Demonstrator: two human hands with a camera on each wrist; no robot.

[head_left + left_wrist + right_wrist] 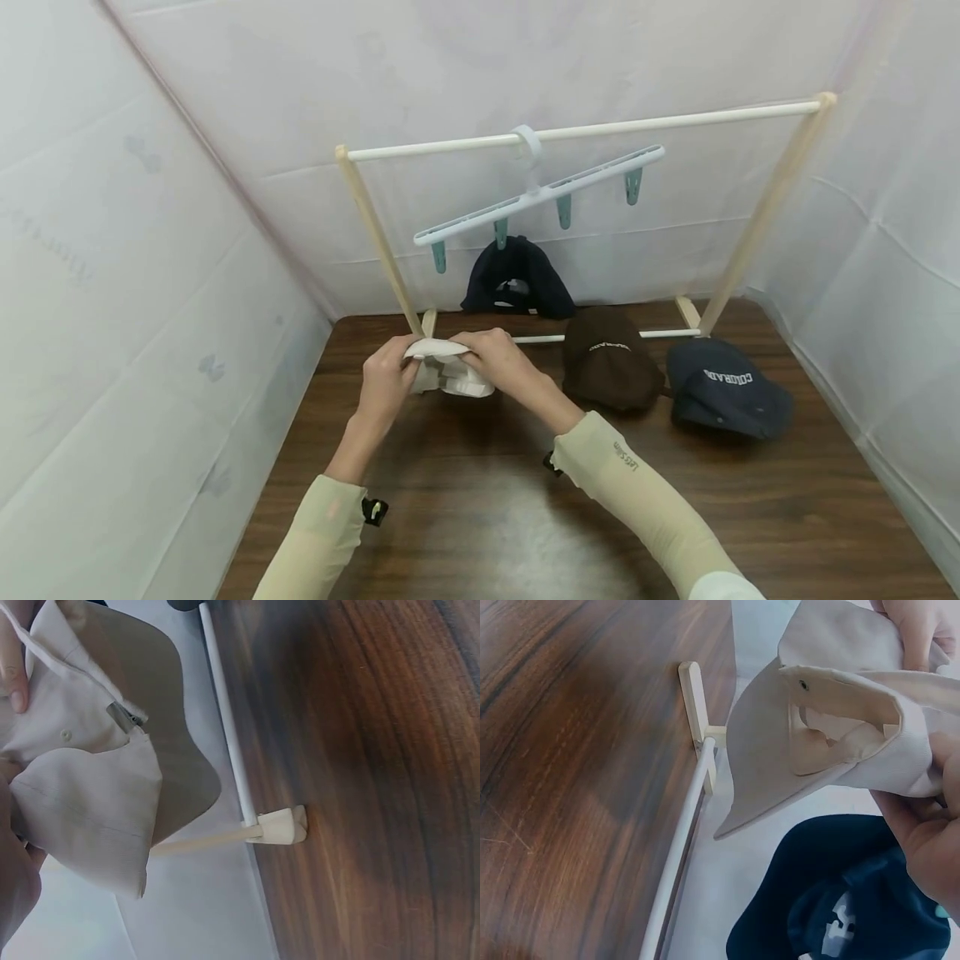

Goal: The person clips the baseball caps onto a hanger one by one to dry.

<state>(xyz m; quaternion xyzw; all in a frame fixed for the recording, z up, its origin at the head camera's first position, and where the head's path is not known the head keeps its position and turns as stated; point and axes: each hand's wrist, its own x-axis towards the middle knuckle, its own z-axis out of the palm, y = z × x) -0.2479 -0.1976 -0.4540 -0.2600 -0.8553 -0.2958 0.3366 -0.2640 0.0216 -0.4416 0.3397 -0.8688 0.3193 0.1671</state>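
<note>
A cream baseball cap [467, 382] is held up between both hands, above the left end of the rack's base. My left hand [386, 375] pinches its left edge, while the right hand [502, 358] grips the edge on the other side. The left wrist view gives the cap's [94, 817] folded crown, brim and a small metal strap buckle [124, 716]. From the right wrist, the cap's [761, 742] back opening shows. Above the hands, a pale blue hanger [532, 197] with several teal clips hangs on the rack's rod [675, 122].
A dark navy cap [551, 287] appears to hang from the second clip from the left. On the right of the wooden table [450, 517] lie a brown cap [609, 375] and a navy cap [723, 396] with white lettering. White sheeting [187, 333] surrounds the table.
</note>
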